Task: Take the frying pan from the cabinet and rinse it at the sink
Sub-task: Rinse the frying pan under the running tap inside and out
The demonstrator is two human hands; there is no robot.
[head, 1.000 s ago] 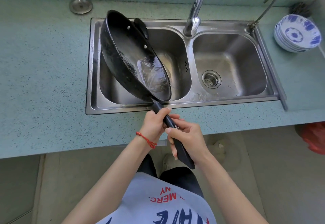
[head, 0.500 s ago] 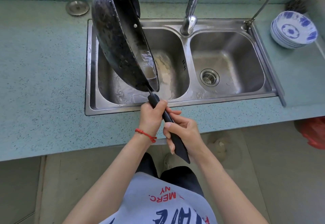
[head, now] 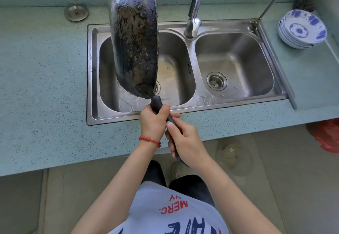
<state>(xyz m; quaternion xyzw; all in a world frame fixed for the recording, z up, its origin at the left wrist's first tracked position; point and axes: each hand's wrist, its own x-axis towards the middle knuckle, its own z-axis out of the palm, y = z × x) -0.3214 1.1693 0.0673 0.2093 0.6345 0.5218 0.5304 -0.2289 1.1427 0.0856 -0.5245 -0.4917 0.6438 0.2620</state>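
The black frying pan (head: 135, 41) stands almost on edge above the left basin of the steel double sink (head: 185, 109), its wet, stained underside facing me and its inside hidden. My left hand (head: 153, 121), with a red string at the wrist, grips the dark handle close to the pan. My right hand (head: 185, 142) holds the handle's lower end just behind it. Water lies on the left basin's floor under the pan. The tall faucet (head: 194, 11) rises behind the divider between the basins, with no stream visible.
A stack of blue-and-white bowls (head: 302, 29) sits on the green counter (head: 42, 79) at the right. A round metal cap (head: 76, 12) lies at the back left. A thin second tap (head: 264, 9) stands at the sink's right rear corner. Something red (head: 326, 136) lies on the floor.
The pan has been tipped from a slanted, open-side-up pose to nearly vertical, turning its underside toward me; the water that was inside has run into the left basin. Both hands kept their grip.
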